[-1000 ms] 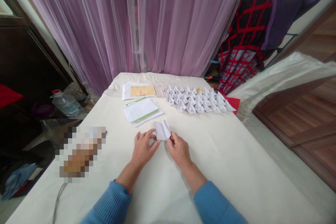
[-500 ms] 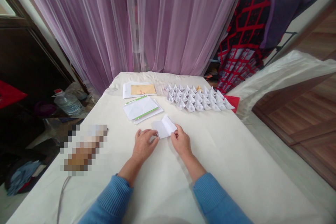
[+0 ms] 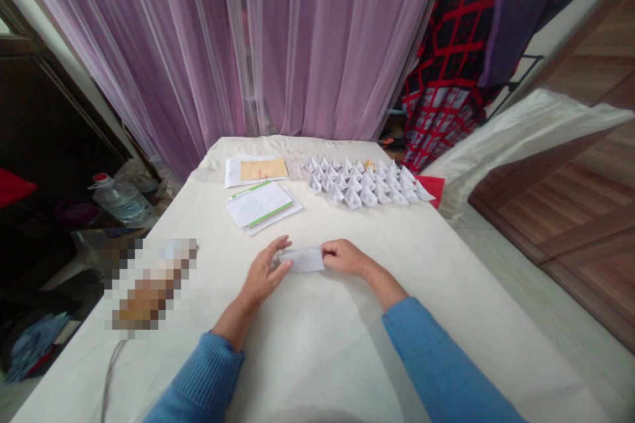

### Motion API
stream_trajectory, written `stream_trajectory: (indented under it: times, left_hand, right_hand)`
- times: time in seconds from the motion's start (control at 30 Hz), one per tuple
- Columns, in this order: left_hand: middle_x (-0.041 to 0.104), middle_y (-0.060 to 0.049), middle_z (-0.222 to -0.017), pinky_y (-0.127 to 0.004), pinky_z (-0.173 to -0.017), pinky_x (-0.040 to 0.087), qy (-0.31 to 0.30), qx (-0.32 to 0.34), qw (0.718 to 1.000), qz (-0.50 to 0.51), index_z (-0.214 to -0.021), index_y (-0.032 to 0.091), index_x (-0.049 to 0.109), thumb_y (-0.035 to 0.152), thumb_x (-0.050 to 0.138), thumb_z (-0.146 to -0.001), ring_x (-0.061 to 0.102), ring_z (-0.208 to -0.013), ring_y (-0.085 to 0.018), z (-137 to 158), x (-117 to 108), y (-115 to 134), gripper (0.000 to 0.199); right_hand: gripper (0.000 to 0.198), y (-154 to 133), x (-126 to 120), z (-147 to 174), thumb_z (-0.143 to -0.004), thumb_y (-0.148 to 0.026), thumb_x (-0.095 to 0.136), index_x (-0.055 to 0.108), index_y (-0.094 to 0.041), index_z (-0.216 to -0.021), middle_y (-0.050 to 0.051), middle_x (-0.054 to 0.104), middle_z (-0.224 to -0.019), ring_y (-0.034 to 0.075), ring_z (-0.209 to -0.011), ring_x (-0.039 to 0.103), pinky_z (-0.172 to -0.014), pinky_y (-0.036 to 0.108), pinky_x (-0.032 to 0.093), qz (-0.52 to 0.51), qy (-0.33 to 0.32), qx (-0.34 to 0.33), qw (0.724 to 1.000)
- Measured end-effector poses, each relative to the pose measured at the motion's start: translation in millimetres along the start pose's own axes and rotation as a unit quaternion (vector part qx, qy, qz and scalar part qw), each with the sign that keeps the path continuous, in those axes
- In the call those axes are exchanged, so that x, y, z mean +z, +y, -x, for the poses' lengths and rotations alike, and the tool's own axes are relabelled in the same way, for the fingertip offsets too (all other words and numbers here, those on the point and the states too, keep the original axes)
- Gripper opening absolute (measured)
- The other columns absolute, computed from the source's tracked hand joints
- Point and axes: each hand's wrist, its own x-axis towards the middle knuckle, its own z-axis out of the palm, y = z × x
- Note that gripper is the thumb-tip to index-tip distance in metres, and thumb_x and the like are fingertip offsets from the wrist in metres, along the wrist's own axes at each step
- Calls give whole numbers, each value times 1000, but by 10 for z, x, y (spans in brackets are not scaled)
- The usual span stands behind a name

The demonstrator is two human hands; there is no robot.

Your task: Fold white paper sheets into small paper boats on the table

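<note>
A narrow folded strip of white paper (image 3: 305, 260) is held a little above the white-covered table, its long side running left to right. My right hand (image 3: 344, 258) pinches the strip's right end, its other fingers curled in. At the left end is my left hand (image 3: 265, 271), thumb and fingers spread apart; the thumb touches the paper's lower left corner while the fingertips stay above it. Beyond the hands lie white sheets (image 3: 260, 203) with green-edged strips. To their right stand rows of small folded white paper boats (image 3: 367, 195), with one yellow boat (image 3: 370, 164) among them.
A brown envelope (image 3: 262, 169) rests on white paper at the table's far side. Red paper (image 3: 431, 188) lies by the boats. A blurred-out object (image 3: 153, 284) with a cable is on the left. A water bottle (image 3: 122, 199) stands beside the table; clothes (image 3: 446, 73) hang at right.
The paper has gone from a partly opened, slanted piece to a narrow level strip. My right hand has turned sideways at its right end; my left fingers have spread. The view has shifted slightly.
</note>
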Motion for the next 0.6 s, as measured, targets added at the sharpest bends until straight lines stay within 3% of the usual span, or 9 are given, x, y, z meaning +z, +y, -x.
stream_trajectory:
  times: [0.1,0.23,0.3,0.43,0.5,0.57,0.6]
  left_hand:
    - [72,-4,-107,-36,-92,50,-34,-16,999,-38,-126,27,56,42,62,-80,66,-100,-23,23,66,33,49]
    - [73,-1,-99,-35,-84,51,27,-96,987,-130,-119,29,59,36,57,-85,68,-88,-21,44,144,85,35]
    - [73,-4,-95,-38,-86,49,32,-109,978,-177,-119,27,58,35,57,-85,67,-88,-23,49,158,130,35]
    - [68,-11,-111,-46,-91,45,51,-77,960,-266,-127,22,54,31,62,-83,60,-107,-31,65,131,226,46]
    - [62,-12,-125,-48,-95,42,73,-53,955,-284,-128,23,55,27,61,-83,54,-118,-32,108,94,253,46]
    - [60,-10,-130,-48,-99,40,52,-3,957,-285,-124,25,58,23,58,-86,51,-122,-31,192,52,255,38]
    - [63,-9,-128,-46,-100,40,12,40,960,-279,-122,26,60,23,55,-88,53,-121,-28,249,33,247,34]
  right_hand:
    - [21,-40,5,-79,-69,-17,51,70,-16,-77,-6,58,-61,10,-58,51,-55,18,37,-10,13,-6,1000]
    - [32,-32,118,-80,-87,-26,43,69,-16,-103,1,69,-79,11,-63,60,-60,21,46,-20,67,12,998]
    - [32,-29,205,-26,-89,-30,46,66,-17,-109,3,71,-85,13,-69,63,-66,24,49,-9,100,20,995]
    - [29,-73,398,126,-82,-23,60,66,-21,-110,6,68,-109,19,-92,62,-89,33,46,52,178,14,982]
    - [23,-104,475,205,-86,-21,57,68,-23,-105,6,68,-111,20,-104,59,-95,34,43,164,197,-61,965]
    - [21,-120,521,282,-89,-22,56,69,-25,-104,5,67,-117,21,-111,55,-97,35,42,243,178,-109,947]
    - [22,-120,531,321,-90,-22,56,69,-25,-107,5,65,-123,22,-116,53,-98,36,41,270,169,-119,940]
